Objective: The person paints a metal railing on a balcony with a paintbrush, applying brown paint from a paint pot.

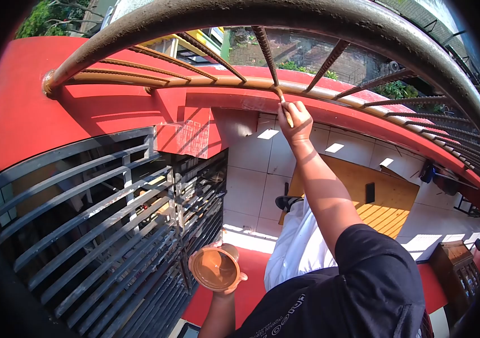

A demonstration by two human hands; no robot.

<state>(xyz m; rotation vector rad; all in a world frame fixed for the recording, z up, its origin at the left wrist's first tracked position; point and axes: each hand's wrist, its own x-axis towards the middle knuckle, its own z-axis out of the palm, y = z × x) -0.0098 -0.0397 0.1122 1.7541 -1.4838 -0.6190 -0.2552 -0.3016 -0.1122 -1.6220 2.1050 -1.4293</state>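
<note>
My right hand point(296, 120) is stretched forward, its fingers closed round a thin paintbrush point(289, 117). The brush's bristles touch the lower pipe point(240, 82) of a curved metal railing, close to the foot of a ribbed upright bar point(264, 53). Low in the view, my left hand point(227, 291) grips a small round brown cup point(216, 268) with brown paint inside. The lower pipe and the bars at the left are orange-brown. The thick top pipe point(285, 14) looks darker and rough, and bars at the right are dark brown.
A red wall point(14, 96) carries the railing's left end. Dark metal slats point(93, 225) stand at the lower left. Far below lie white floor tiles point(248, 188) and a wooden table point(358, 180) with a dark phone-like object point(370, 192). Brown wooden furniture point(456, 270) stands lower right.
</note>
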